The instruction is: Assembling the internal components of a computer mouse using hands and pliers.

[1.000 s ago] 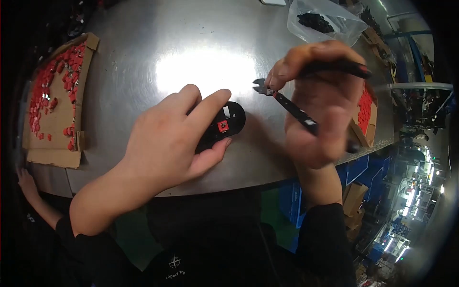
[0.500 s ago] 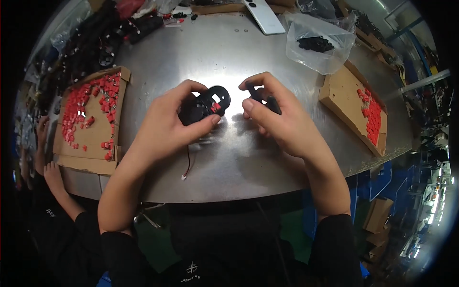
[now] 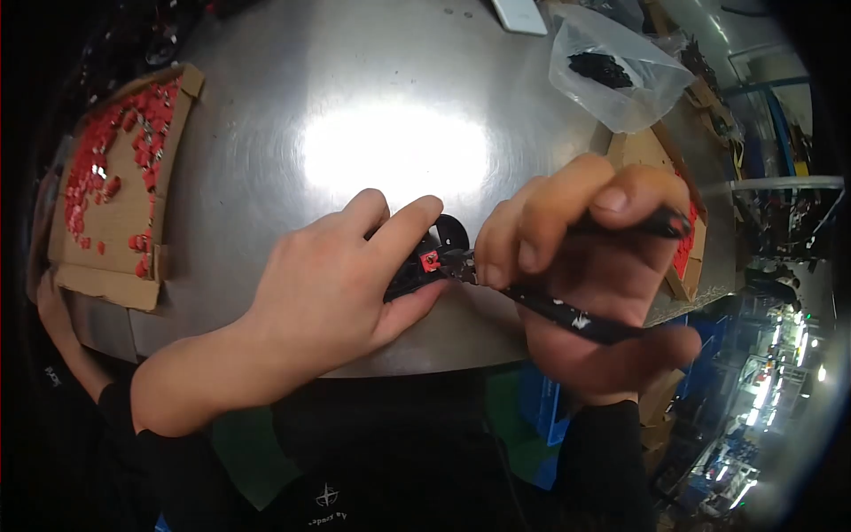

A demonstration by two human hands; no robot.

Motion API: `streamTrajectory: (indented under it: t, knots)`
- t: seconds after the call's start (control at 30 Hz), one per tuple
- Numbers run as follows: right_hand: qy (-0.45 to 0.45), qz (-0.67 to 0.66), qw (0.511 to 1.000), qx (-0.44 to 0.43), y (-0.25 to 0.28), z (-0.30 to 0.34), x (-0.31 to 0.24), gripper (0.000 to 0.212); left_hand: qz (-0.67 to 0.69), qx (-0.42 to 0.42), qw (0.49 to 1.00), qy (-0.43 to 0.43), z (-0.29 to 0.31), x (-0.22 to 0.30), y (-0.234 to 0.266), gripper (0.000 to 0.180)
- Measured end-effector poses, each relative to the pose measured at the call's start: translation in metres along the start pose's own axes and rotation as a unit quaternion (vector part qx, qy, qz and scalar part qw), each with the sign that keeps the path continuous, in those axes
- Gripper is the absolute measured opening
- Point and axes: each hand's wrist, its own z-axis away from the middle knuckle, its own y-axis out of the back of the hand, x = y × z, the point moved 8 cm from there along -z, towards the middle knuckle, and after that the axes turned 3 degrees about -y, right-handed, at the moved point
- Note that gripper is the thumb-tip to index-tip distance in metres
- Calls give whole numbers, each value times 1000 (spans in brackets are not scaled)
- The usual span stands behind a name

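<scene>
Low over the metal table, my left hand [image 3: 328, 275] is closed around a black plastic housing [image 3: 455, 232] with a rounded end. A small red part [image 3: 431, 261] sits in the housing, beside my left fingertips. My right hand [image 3: 603, 266] is wrapped round a pair of pliers [image 3: 567, 315] with worn black handles spread apart. The dark jaws reach the housing right beside the red part; whether they grip it I cannot tell. My left fingers hide much of the housing.
To the left lies a cardboard tray [image 3: 111, 282] of small red parts, with another person's arm [image 3: 62, 324] near it. A second cardboard tray [image 3: 634, 146] is at right, partly behind my right hand. Beyond it are a clear bag [image 3: 656, 80] of black parts and a white phone [image 3: 521, 16].
The pliers have swung over and come to the housing, their jaws now at the red part. My left hand has turned over the housing and moved nearer. The whole view has shifted.
</scene>
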Motion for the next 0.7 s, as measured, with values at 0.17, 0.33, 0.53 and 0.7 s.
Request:
streamTrajectory:
  t: [0.17, 0.33, 0.53, 0.7]
  knots:
    - [-13, 32, 999, 14, -2, 0, 3, 80, 18, -7, 1000, 23, 3, -6, -3, 63]
    - [-8, 12, 1000, 7, -4, 0, 9, 83, 24, -15, 999, 30, 3, -10, -6, 62]
    - [-44, -24, 990, 129, -3, 2, 12, 88, 29, -8, 999, 26, 0, -12, -8, 56]
    - [-36, -14, 998, -54, -8, -13, -1, 93, 35, 3, 999, 22, 0, -9, -6, 49]
